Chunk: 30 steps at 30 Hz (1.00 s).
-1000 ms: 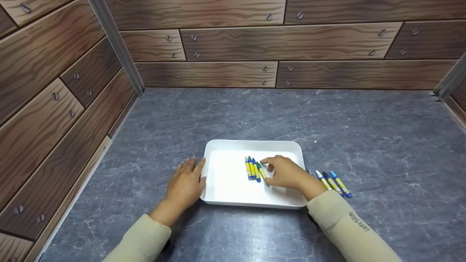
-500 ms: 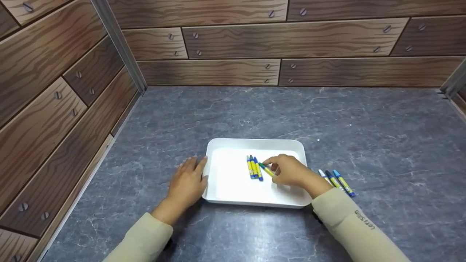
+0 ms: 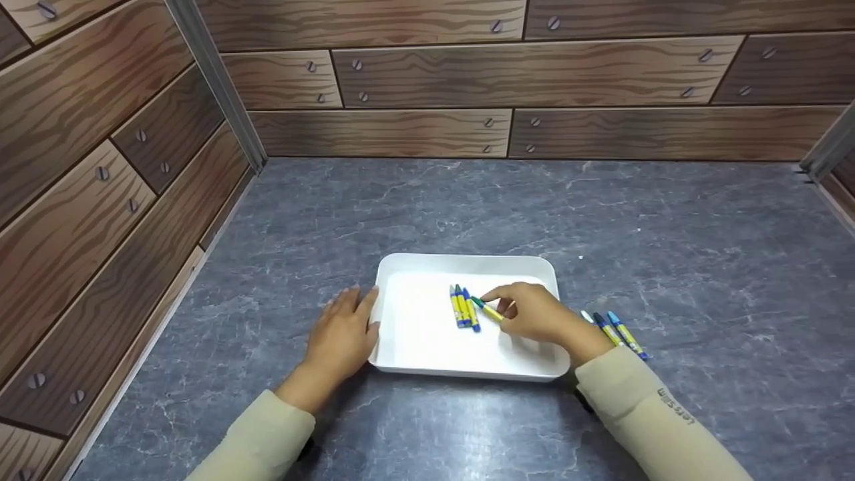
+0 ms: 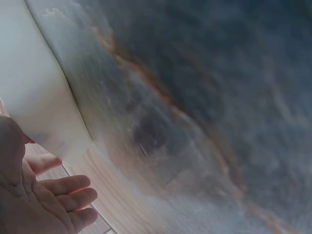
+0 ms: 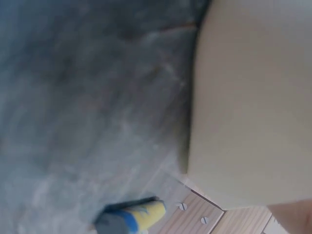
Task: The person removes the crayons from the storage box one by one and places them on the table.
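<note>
A shallow white tray (image 3: pixel 427 351) lies on the table. My left hand (image 3: pixel 339 335) touches its left rim with extended fingers; the left wrist view shows that palm (image 4: pixel 29 209) beside the tray wall (image 4: pixel 39 83). Inside the tray, my right hand (image 3: pixel 531 312) pinches a green crayon (image 3: pixel 492 312) that slants with its green tip toward the upper left. Left of it, 3 crayons (image 3: pixel 463 308) in yellow-and-blue wrappers lie side by side. In the right wrist view, the tray wall (image 5: pixel 253 107) hides most of the right hand.
On the table right of the tray lie a white crayon (image 3: pixel 587 316), partly behind the right wrist, a dark crayon (image 3: pixel 607 329) and a light blue crayon (image 3: pixel 626 335). One crayon end (image 5: pixel 144 214) shows in the right wrist view. Wood-patterned walls (image 3: pixel 414 73) enclose the table.
My right hand has taken hold of the green crayon and turned it from lying close along the row to a steeper slant, its lower end moved right. The left hand stays at the rim.
</note>
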{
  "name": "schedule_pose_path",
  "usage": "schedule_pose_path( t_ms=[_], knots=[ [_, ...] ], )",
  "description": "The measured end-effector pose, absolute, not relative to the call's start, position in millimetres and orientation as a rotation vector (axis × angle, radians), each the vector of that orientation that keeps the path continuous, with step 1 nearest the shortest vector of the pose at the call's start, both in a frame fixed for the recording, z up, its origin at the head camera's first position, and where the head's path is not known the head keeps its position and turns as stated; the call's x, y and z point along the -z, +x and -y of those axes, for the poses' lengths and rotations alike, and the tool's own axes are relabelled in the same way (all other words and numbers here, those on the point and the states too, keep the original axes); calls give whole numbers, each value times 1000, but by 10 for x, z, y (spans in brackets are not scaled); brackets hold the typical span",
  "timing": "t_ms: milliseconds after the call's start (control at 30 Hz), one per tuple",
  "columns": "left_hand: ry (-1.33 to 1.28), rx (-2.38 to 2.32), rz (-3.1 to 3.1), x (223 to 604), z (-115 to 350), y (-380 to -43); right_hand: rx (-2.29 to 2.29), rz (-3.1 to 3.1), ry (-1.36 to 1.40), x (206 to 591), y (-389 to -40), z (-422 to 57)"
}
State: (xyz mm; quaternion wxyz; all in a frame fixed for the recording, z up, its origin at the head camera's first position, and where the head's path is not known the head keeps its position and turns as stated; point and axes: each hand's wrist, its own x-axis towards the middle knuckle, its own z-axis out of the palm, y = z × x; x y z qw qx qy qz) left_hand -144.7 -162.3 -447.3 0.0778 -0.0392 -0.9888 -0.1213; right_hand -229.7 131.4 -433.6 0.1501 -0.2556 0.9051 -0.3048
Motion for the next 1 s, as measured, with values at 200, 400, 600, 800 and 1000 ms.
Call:
schedule_pose_path(
  t_ms=[200, 400, 600, 800, 1000],
  knots=[
    [-121, 357, 2957, 4485, 1615, -1456, 944, -2605, -724, 4240, -2288, -1371],
    [-106, 351, 2968, 4476, 1616, -1458, 1035, -2612, -708, 4147, -2292, -1504],
    [-106, 363, 2965, 4467, 1616, -1456, 1102, -2638, -651, 4049, -2286, -1659],
    [-114, 374, 2957, 4474, 1613, -1456, 1163, -2650, -599, 4004, -2268, -1872],
    [-125, 370, 2938, 4480, 1615, -1450, 1174, -2687, -521, 3990, -2238, -2178]
  ],
)
